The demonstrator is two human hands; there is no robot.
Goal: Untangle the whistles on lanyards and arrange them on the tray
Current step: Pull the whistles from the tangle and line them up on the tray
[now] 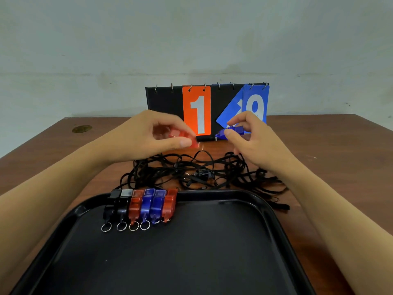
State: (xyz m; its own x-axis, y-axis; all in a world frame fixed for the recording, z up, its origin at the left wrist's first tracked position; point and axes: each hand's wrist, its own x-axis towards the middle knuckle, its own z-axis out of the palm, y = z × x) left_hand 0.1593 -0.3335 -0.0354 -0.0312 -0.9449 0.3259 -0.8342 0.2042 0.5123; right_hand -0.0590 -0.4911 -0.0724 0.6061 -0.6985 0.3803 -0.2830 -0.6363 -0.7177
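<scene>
Left-hand fingers [187, 143] pinch a red whistle [180, 136], its ring dangling over the cords; the right hand [253, 141] grips a blue whistle [228, 131] between thumb and fingertips, both raised above the tabletop [319, 135]. Below, the black lanyards [202, 171] lie knotted just beyond the tray [212, 196], where six whistles [141, 206] line up along the far-left rim. Best bet, I'd say: ease each whistle apart slowly, watch which cord follows, and don't yank, or the knot tightens.

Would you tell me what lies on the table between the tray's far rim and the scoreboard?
In the head view, a tangled pile of black lanyards lies between the tray and scoreboard.
</scene>
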